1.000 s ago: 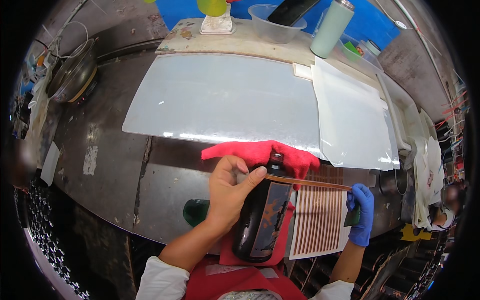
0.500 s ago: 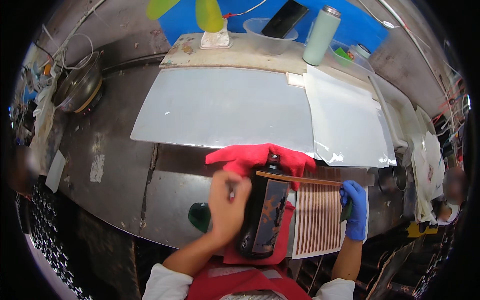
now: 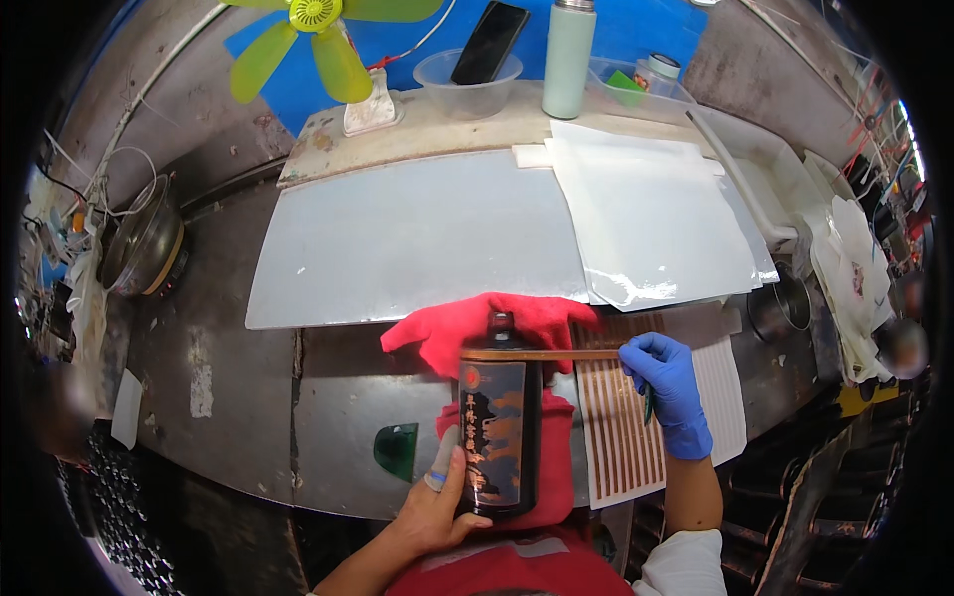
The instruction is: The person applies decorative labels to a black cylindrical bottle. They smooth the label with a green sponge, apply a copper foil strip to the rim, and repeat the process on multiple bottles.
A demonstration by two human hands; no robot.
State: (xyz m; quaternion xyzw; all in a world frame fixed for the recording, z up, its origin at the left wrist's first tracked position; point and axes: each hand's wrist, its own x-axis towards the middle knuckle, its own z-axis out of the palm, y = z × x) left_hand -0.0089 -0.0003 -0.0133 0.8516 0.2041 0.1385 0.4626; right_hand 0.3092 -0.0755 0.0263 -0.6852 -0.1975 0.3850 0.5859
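- While the left hand (image 3: pixel 437 507) lay over the upper side of the dark bottle (image 3: pixel 500 427) a second ago in the head view, it now sits at the bottle's lower end, fingers closed around the base, one finger wrapped in a pale cot.
- The label side now faces up; earlier the hand covered much of it.
- The right hand (image 3: pixel 668 389), in a blue glove, has come in from the sheet's outer edge to the bottle's shoulder, fingers pinched shut on the end of a thin brown strip (image 3: pixel 542 355) that lies across the neck.
- The bottle lies flat on a red cloth (image 3: pixel 467 333) at the near edge of the metal worktop (image 3: pixel 229 348), cap pointing away from the person.
- Its label is a tall rectangle with orange and blue patterns on black, and a round orange mark at the top.
- Just to the right lies a white sheet (image 3: pixel 621 437) carrying rows of brown strips.
- Farther back lie a large pale plate (image 3: pixel 417 238) and glossy white sheets (image 3: pixel 656 219).
- Along the rear stand a yellow-green fan (image 3: pixel 318 30), a clear bowl (image 3: pixel 467 89) holding a phone, and a pale green flask (image 3: pixel 568 60).
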